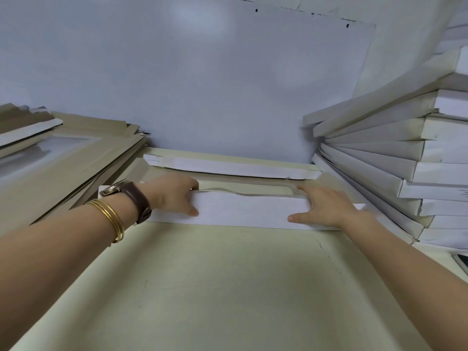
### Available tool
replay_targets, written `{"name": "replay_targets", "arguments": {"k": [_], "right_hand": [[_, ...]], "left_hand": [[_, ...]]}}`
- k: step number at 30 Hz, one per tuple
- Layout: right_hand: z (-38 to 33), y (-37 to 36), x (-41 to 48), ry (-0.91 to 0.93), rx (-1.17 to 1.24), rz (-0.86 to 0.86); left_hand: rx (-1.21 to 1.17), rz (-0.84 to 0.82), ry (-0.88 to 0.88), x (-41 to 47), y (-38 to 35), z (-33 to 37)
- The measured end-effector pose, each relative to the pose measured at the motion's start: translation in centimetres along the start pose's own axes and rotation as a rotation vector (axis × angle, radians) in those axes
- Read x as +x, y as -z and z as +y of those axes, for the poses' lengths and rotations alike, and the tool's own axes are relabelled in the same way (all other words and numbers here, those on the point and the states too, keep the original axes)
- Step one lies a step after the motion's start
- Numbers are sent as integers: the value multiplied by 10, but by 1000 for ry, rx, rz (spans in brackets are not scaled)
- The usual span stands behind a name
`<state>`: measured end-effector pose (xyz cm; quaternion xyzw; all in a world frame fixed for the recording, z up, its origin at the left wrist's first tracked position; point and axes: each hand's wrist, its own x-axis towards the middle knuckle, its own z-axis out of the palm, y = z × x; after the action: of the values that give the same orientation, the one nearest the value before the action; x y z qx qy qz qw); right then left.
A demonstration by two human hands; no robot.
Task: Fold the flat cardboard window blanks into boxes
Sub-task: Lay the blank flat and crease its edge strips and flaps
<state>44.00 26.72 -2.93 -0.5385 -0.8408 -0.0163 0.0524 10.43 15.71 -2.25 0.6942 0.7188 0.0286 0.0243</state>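
A cardboard window blank (243, 211) lies across the far part of the table, its near white flap folded up toward me and its far flap (228, 167) raised behind. My left hand (174, 193) grips the left end of the near flap, thumb on the front face and fingers curled over the top edge. My right hand (326, 206) holds the right end of the same flap the same way. The blank's window panel between the flaps is mostly hidden behind the raised flap.
A stack of flat beige window blanks (63, 158) lies at the left. A tall, leaning pile of folded white boxes (410, 158) stands at the right. A pale wall (202, 72) rises behind. The pale green table top (215, 287) stretches toward me.
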Motion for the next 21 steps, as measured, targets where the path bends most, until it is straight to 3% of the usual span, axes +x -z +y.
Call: {"name": "replay_targets", "arguments": {"k": [6, 10, 16, 21], "right_hand": [[-15, -16, -14, 26, -26, 144], [-51, -32, -23, 141, -42, 208], [-123, -62, -26, 256, 159, -60], [-128, -67, -19, 256, 160, -199]], "left_hand": [[145, 99, -128, -5, -21, 3], [153, 96, -224, -13, -46, 24], [54, 65, -177, -4, -70, 51], [32, -42, -151, 0, -73, 50]]}}
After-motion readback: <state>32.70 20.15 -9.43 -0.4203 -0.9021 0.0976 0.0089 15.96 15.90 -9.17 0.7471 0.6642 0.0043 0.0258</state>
